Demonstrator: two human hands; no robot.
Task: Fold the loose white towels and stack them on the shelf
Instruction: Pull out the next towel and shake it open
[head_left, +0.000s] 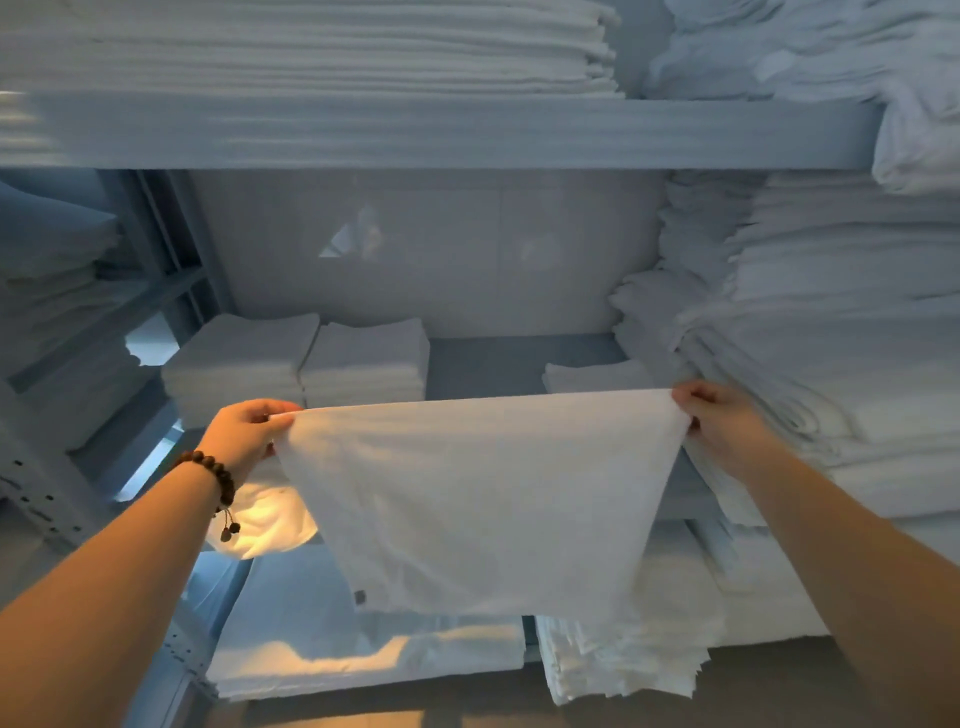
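A white towel (483, 499) hangs spread out in front of the shelf. My left hand (244, 434) pinches its upper left corner and my right hand (719, 423) pinches its upper right corner, so the top edge is stretched level. The towel's lower edge hangs down with a small dark tag near the bottom left. Behind it, on the grey middle shelf (493, 364), two neat stacks of folded towels (301, 364) stand side by side at the left, and a low folded towel (592, 375) lies at the right.
A tall pile of white linen (831, 338) fills the right side of the shelf. More folded linen lies on the upper shelf (311, 47) and on the lower shelf (363, 660). A grey metal rack upright (47, 499) stands at the left.
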